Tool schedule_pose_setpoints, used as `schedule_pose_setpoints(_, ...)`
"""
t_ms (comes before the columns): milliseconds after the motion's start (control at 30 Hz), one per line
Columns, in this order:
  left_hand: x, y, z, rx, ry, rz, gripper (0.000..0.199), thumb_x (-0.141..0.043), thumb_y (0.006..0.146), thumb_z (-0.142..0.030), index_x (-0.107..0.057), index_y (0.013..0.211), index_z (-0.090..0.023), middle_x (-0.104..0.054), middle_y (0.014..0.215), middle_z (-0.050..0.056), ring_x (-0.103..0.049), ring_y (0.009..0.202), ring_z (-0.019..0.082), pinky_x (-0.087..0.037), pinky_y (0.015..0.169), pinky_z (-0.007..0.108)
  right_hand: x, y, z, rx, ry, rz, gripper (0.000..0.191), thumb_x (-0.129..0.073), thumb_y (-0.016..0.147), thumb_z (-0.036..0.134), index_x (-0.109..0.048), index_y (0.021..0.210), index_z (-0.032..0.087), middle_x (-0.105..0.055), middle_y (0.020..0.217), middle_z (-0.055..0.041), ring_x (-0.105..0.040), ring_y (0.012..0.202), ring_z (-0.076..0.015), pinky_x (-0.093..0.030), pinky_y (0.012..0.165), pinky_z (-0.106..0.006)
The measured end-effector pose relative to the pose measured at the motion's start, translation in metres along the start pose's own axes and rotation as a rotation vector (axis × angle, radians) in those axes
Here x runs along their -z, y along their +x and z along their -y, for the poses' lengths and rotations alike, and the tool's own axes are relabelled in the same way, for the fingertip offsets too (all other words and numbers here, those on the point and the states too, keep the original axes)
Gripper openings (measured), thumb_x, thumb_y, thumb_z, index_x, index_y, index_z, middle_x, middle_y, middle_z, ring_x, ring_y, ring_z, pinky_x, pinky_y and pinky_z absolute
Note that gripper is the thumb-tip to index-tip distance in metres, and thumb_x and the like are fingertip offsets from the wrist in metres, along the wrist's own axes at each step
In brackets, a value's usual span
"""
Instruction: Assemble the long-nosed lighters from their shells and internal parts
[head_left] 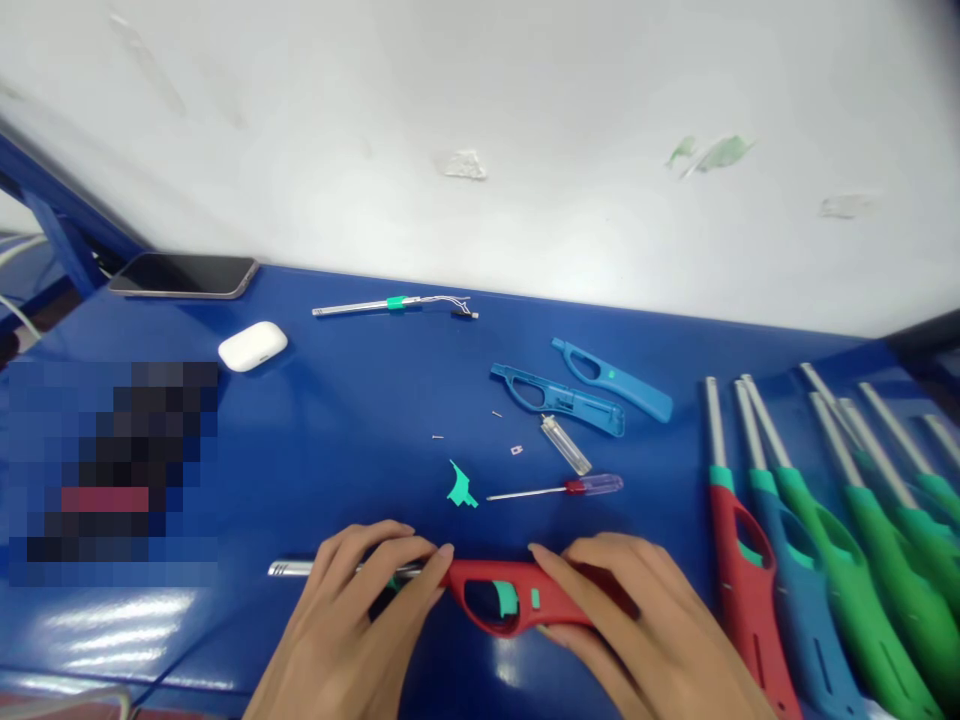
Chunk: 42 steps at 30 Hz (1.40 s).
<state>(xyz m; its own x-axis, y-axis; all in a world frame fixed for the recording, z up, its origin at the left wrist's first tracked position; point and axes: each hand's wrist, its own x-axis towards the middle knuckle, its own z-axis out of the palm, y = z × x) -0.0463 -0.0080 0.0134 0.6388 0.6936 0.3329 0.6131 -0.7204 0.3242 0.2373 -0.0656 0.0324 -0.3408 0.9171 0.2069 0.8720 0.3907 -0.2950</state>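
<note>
A red gas lighter with a teal trigger and a metal tube lies level across the front of the table, the tube pointing left. Around the tube, near where it joins the red body, my left hand is closed. My right hand grips the handle end between thumb and fingers, hiding its tip. Just beyond them lie a loose teal trigger and a screwdriver with a clear and red handle. Farther back are two blue casing halves and a clear fuel tank.
Several assembled lighters line the right side. A metal tube with wires lies at the back, near a white earbud case and a phone. Small screws lie mid-table. A white wall stands behind.
</note>
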Motion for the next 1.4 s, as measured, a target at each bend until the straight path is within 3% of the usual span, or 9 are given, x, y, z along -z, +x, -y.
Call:
schedule_pose_setpoints(467, 0.002, 0.004, -0.001, 0.017, -0.023, -0.007, 0.041, -0.048, 0.103, -0.001, -0.071, 0.130, -0.020, -0.069, 0.114, 0.007, -0.058, 0.113, 0.023, -0.051, 0.096, 0.038, -0.008, -0.003, 0.000, -0.026, 0.019, 0.028, 0.046, -0.039, 0.115, 0.041, -0.070, 0.143, 0.020, -0.077, 0.110, -0.0119, -0.078, 0.097, -0.0214, -0.067, 0.080, -0.030)
schedule_pose_setpoints(733, -0.002, 0.003, 0.001, -0.019, -0.014, 0.013, 0.044, -0.047, 0.098, 0.009, -0.072, 0.124, -0.017, -0.070, 0.112, 0.006, -0.057, 0.110, 0.022, -0.043, 0.098, 0.037, -0.023, -0.017, 0.000, -0.026, -0.048, 0.008, 0.045, -0.045, 0.114, 0.029, -0.056, 0.158, 0.028, -0.074, 0.105, -0.0094, -0.076, 0.095, -0.0217, -0.066, 0.078, -0.033)
schedule_pose_setpoints(867, -0.004, -0.002, -0.003, -0.001, 0.033, 0.051, 0.037, -0.050, 0.102, 0.002, -0.073, 0.125, -0.016, -0.072, 0.117, 0.007, -0.057, 0.114, 0.025, -0.039, 0.103, 0.041, -0.024, -0.017, 0.002, -0.083, 0.007, -0.026, 0.040, -0.046, 0.114, 0.035, -0.063, 0.148, 0.028, -0.073, 0.108, -0.0102, -0.076, 0.095, -0.0216, -0.066, 0.076, -0.032)
schedule_pose_setpoints(1000, -0.008, 0.001, -0.012, 0.044, 0.021, -0.033, 0.027, -0.049, 0.106, -0.002, -0.072, 0.116, -0.014, -0.075, 0.114, 0.007, -0.060, 0.116, 0.024, -0.038, 0.105, 0.040, -0.022, -0.014, 0.005, -0.129, 0.089, -0.100, 0.030, -0.052, 0.111, 0.044, -0.069, 0.130, 0.027, -0.076, 0.113, -0.0073, -0.077, 0.099, -0.0212, -0.066, 0.083, -0.032)
schedule_pose_setpoints(1100, -0.011, 0.003, -0.019, 0.090, -0.076, -0.103, 0.028, -0.049, 0.106, -0.002, -0.071, 0.116, -0.016, -0.078, 0.111, 0.003, -0.063, 0.118, 0.021, -0.036, 0.114, 0.039, -0.019, -0.013, 0.007, -0.160, 0.183, -0.117, 0.026, -0.057, 0.109, 0.050, -0.068, 0.117, 0.028, -0.079, 0.104, -0.0018, -0.078, 0.091, -0.0178, -0.065, 0.082, -0.026)
schedule_pose_setpoints(1200, -0.010, 0.001, -0.020, 0.127, -0.132, -0.130, 0.030, -0.051, 0.105, -0.001, -0.073, 0.115, -0.020, -0.079, 0.110, -0.001, -0.065, 0.116, 0.019, -0.033, 0.121, 0.039, -0.017, -0.015, 0.008, -0.184, 0.212, -0.101, 0.029, -0.056, 0.108, 0.053, -0.069, 0.118, 0.029, -0.076, 0.094, 0.0001, -0.077, 0.081, -0.0170, -0.065, 0.075, -0.026)
schedule_pose_setpoints(1300, -0.005, -0.005, -0.015, 0.071, -0.117, -0.062, 0.039, -0.049, 0.102, 0.005, -0.072, 0.118, -0.021, -0.079, 0.115, -0.001, -0.064, 0.120, 0.020, -0.030, 0.125, 0.044, -0.016, -0.019, 0.008, -0.192, 0.262, 0.011, 0.023, -0.062, 0.106, 0.046, -0.072, 0.122, 0.034, -0.071, 0.091, 0.0009, -0.074, 0.077, -0.0163, -0.064, 0.070, -0.026)
schedule_pose_setpoints(1400, 0.002, -0.009, -0.006, -0.067, -0.015, 0.065, 0.046, -0.052, 0.102, 0.002, -0.066, 0.138, -0.022, -0.075, 0.134, 0.001, -0.056, 0.139, 0.024, -0.023, 0.130, 0.050, -0.014, -0.023, 0.007, -0.237, 0.358, 0.097, 0.016, -0.067, 0.104, 0.038, -0.075, 0.117, 0.035, -0.067, 0.089, 0.0018, -0.072, 0.076, -0.0144, -0.062, 0.069, -0.024)
